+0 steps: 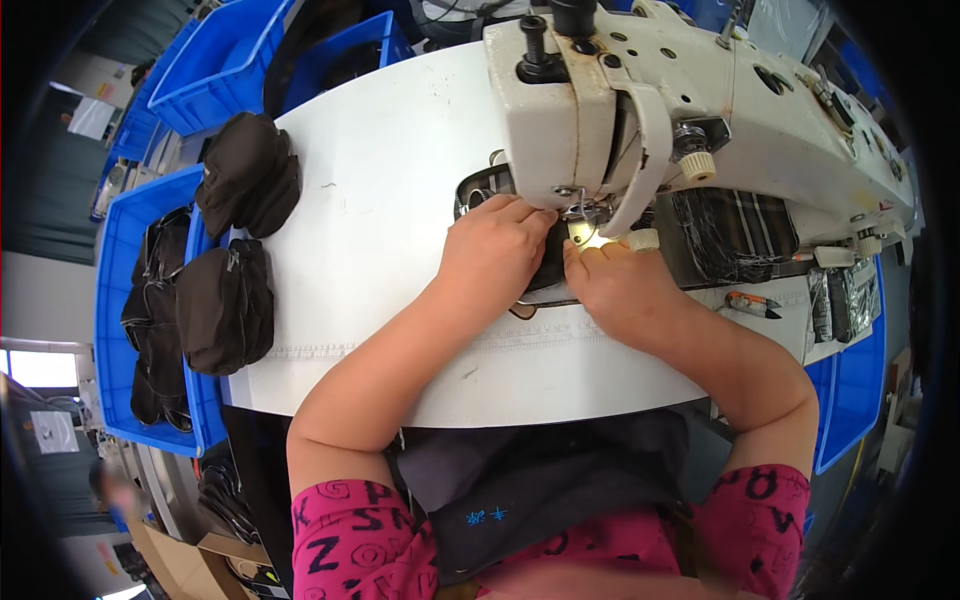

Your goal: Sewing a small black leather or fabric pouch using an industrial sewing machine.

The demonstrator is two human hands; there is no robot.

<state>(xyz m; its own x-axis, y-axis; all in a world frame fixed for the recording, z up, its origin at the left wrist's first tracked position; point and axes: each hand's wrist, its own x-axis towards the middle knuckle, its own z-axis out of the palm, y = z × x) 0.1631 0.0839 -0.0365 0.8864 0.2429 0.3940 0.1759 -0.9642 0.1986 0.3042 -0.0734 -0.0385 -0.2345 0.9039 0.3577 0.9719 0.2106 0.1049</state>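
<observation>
A white sewing machine [560, 130] stands over the table, its needle area lit by a small lamp. Beneath the needle lies a dark fabric piece [549, 268] with an edged, rounded border, partly covered by my hands. My left hand [492, 250] presses on it just left of the needle, fingers curled and drawn together at its edge. Right beside the presser foot, my right hand [625, 288] has its thumb and fingers closed on the same piece. Their exact grip on the cloth is partly hidden.
Dark sewn pouches [225, 310] are piled at the white table's [400, 130] left edge, beside a blue bin [112, 380] holding more. Under the machine arm lies dark fabric with loose threads [712, 240]. An orange-and-black pen [752, 303] lies at right. A ruler strip [480, 340] runs along the front.
</observation>
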